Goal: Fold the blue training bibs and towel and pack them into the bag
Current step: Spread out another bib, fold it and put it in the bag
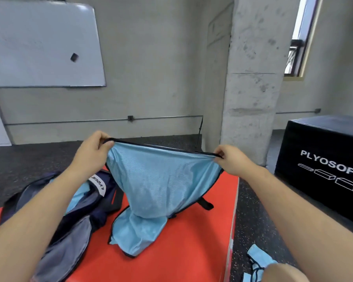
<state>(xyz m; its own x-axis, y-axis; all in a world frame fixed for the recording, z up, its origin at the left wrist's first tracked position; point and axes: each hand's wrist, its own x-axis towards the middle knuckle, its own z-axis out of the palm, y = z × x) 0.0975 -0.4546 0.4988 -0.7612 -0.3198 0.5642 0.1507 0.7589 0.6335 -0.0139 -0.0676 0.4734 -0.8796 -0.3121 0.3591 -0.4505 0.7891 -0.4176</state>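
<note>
My left hand (92,151) and right hand (230,159) pinch the blue bib's (161,180) top corners in their fingers; uneven tension could skew the fold or free a corner.

bib (161,180) hangs over mat (181,257), bottom end on it. bag (73,216) on mat, just left of bib. spare bib (260,260) on floor (253,210) right of mat, box (324,169) behind that.

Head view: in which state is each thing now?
Light blue mesh bib with dark trim: held up, spread, lower end on the red mat.
Dark navy fabric bag: open on the mat, blue cloth inside.
Second light blue bib: crumpled on the floor.
Left hand: pinches the bib's top edge.
Right hand: pinches the same edge.
</note>
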